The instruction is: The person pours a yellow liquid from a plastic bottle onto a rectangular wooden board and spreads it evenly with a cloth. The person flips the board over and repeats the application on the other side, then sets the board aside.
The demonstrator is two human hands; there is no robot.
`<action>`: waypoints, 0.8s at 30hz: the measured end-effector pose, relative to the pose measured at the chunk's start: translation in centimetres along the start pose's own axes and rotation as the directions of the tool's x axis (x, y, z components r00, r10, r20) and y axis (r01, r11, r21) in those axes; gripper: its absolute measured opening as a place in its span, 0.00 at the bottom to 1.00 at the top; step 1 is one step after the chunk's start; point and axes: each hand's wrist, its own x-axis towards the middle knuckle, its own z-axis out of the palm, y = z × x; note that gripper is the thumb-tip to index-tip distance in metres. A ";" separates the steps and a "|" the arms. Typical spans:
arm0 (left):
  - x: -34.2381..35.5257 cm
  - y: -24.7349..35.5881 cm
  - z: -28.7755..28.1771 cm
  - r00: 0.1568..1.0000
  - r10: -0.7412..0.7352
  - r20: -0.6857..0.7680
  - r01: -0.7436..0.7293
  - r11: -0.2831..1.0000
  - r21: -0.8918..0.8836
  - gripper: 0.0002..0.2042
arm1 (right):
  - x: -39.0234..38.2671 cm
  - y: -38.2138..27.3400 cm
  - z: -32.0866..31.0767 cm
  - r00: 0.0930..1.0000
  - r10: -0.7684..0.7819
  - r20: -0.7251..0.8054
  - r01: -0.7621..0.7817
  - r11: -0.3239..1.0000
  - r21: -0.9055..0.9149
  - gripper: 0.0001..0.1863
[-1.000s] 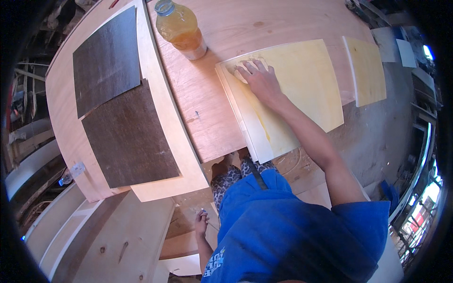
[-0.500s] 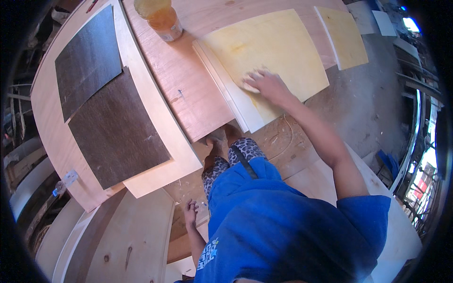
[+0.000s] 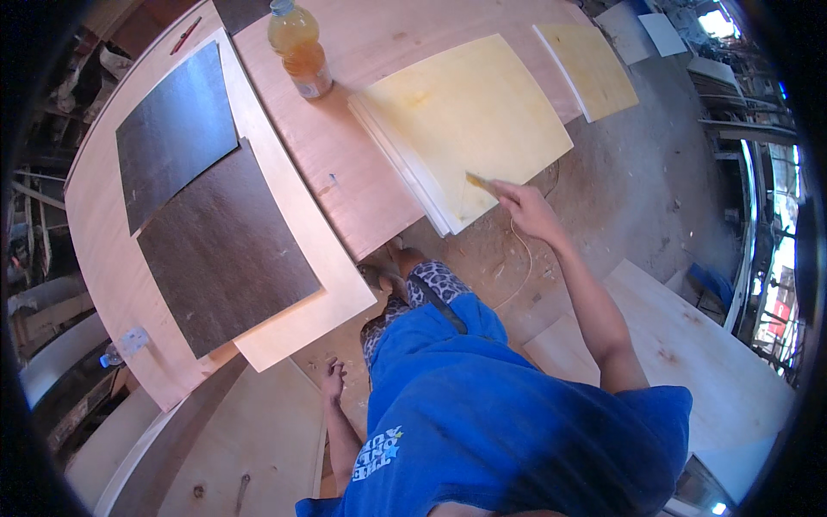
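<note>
My right hand (image 3: 527, 209) grips a small flat spreader (image 3: 480, 182) with a yellow-smeared end. Its tip is over the near right part of a stack of pale panels (image 3: 469, 112); I cannot tell whether it touches. Yellow streaks mark the top panel, and the stack has white edges. My left hand (image 3: 333, 379) hangs low beside my body, fingers loosely bent and apart, with nothing in it. Beyond the stack's left corner stands a clear plastic bottle (image 3: 301, 56) of orange-yellow liquid.
Two dark brown sheets (image 3: 228, 250) overlap on a pale board at the left. Another yellowish panel (image 3: 587, 69) lies at the table's far right. A small clear bottle (image 3: 129, 342) lies at the left edge, and a red pen-like tool (image 3: 185, 35) farther back. Large boards (image 3: 689, 345) lean at right.
My right hand has drawn back toward me, off the panel's middle to its near edge, and the spreader now shows. My left hand stays low at my side. The view has shifted slightly.
</note>
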 end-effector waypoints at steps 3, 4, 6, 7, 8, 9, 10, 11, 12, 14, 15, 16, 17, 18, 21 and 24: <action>0.0 1.5 -0.1 0.999 0.031 -0.034 -0.034 0.997 -0.065 0.24 | 4.2 -2.5 -0.1 0.992 -0.063 -0.106 0.068 0.997 0.039 0.21; -0.3 1.8 -0.2 0.998 0.039 -0.051 -0.043 0.996 -0.074 0.24 | 5.7 -3.8 -0.1 0.997 -0.022 -0.077 0.024 0.999 0.028 0.21; -1.1 2.3 -0.4 0.995 0.051 -0.085 -0.059 0.994 -0.092 0.23 | 8.7 -6.5 -0.2 0.998 0.063 -0.019 -0.063 0.998 -0.001 0.22; -1.0 1.5 -0.6 0.996 0.031 -0.078 -0.041 0.991 -0.130 0.23 | 10.4 -7.2 0.2 0.998 0.067 -0.016 -0.068 0.997 -0.045 0.22; -1.2 0.6 -0.6 0.997 0.012 -0.071 -0.023 0.986 -0.167 0.23 | 12.1 -7.7 0.8 0.997 0.071 -0.014 -0.072 0.993 -0.089 0.22; -1.3 -0.4 -0.8 0.998 -0.010 -0.067 -0.004 0.979 -0.205 0.23 | 13.9 -8.3 1.6 0.997 0.074 -0.008 -0.074 0.989 -0.131 0.23; -1.7 -1.0 -0.8 0.996 -0.026 -0.081 0.010 0.980 -0.198 0.23 | 15.3 -9.3 2.3 0.999 0.033 -0.036 -0.039 0.982 -0.182 0.23; -2.1 -1.5 -0.5 0.995 -0.043 -0.095 0.024 0.981 -0.191 0.23 | 16.8 -10.4 3.1 0.998 -0.008 -0.062 -0.007 0.972 -0.233 0.24; -2.6 -1.9 0.0 0.992 -0.065 -0.107 0.044 0.982 -0.186 0.23 | 18.1 -11.3 4.0 0.995 -0.049 -0.081 0.024 0.958 -0.285 0.24; -3.4 -1.5 0.4 0.990 -0.091 -0.107 0.071 0.981 -0.183 0.23 | 21.3 -11.3 6.0 0.991 -0.072 -0.116 0.023 0.926 -0.378 0.25; -4.1 -0.9 0.7 0.988 -0.115 -0.104 0.092 0.976 -0.197 0.23 | 22.5 -11.2 7.2 0.988 -0.084 -0.132 0.021 0.906 -0.422 0.25; -4.5 -0.4 1.0 0.986 -0.135 -0.102 0.111 0.971 -0.212 0.23 | 23.3 -11.4 8.0 0.985 -0.104 -0.139 0.026 0.881 -0.472 0.25; -4.6 0.2 1.2 0.985 -0.139 -0.105 0.115 0.971 -0.210 0.23 | 24.0 -11.5 8.8 0.981 -0.123 -0.147 0.029 0.853 -0.521 0.24; -4.6 0.2 1.5 0.983 -0.145 -0.109 0.120 0.970 -0.214 0.23 | 24.4 -12.1 9.0 0.978 -0.148 -0.150 0.037 0.821 -0.570 0.24; -4.4 0.7 2.2 0.982 -0.157 -0.106 0.132 0.968 -0.214 0.23 | 24.4 -13.5 8.6 1.000 -0.009 0.007 0.011 0.843 -0.537 0.23; -3.9 1.7 2.7 0.982 -0.162 -0.092 0.140 0.968 -0.209 0.23 | 25.3 -14.6 7.2 0.997 0.038 -0.064 -0.065 0.868 -0.493 0.21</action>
